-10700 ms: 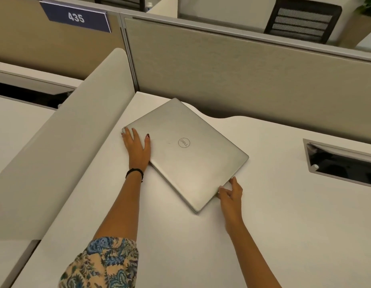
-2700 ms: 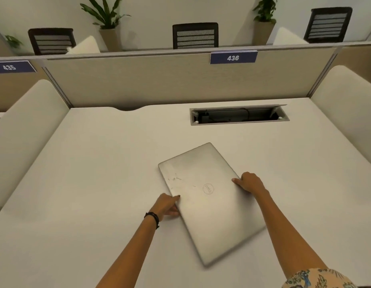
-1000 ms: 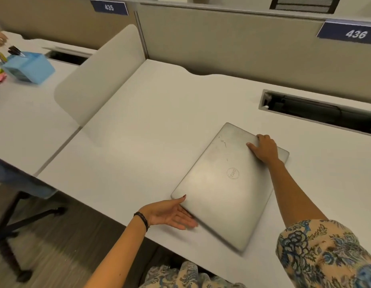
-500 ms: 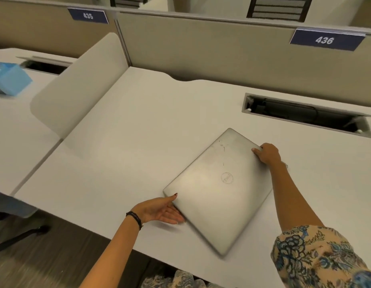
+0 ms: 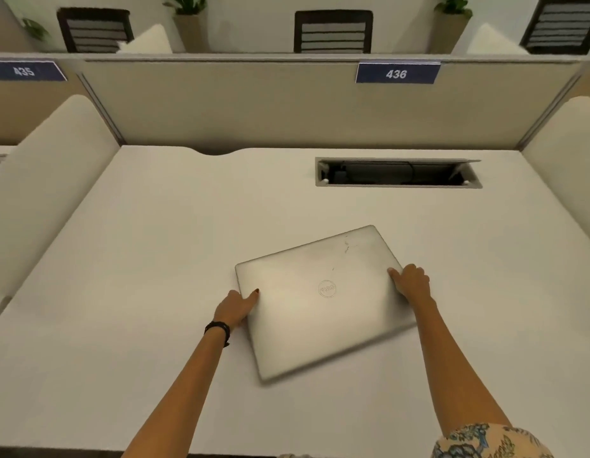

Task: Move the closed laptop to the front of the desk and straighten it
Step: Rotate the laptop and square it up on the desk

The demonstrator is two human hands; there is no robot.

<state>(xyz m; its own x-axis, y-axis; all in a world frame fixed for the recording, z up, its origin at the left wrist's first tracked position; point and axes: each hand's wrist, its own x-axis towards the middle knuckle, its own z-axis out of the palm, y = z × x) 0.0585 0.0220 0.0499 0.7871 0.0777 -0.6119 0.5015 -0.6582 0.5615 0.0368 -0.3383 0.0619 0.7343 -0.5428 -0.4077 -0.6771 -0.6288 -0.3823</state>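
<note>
A closed silver laptop (image 5: 323, 299) with a round logo on its lid lies flat on the white desk (image 5: 138, 259), near the middle and a little toward the front. It sits skewed, its right side turned farther back than its left. My left hand (image 5: 236, 309) grips its left edge, thumb on the lid. My right hand (image 5: 411, 282) holds its right edge, fingers curled over the rim. Its near corner looks blurred.
An open cable slot (image 5: 397, 173) is cut into the desk at the back right. Beige partition panels (image 5: 254, 104) close the back, and rounded white dividers (image 5: 39, 180) flank both sides. Chairs and potted plants stand beyond the partition.
The laptop has turned on the desk, its long side now lying more nearly along the desk front. Both hands stayed on its edges. My view swung to face the desk squarely.
</note>
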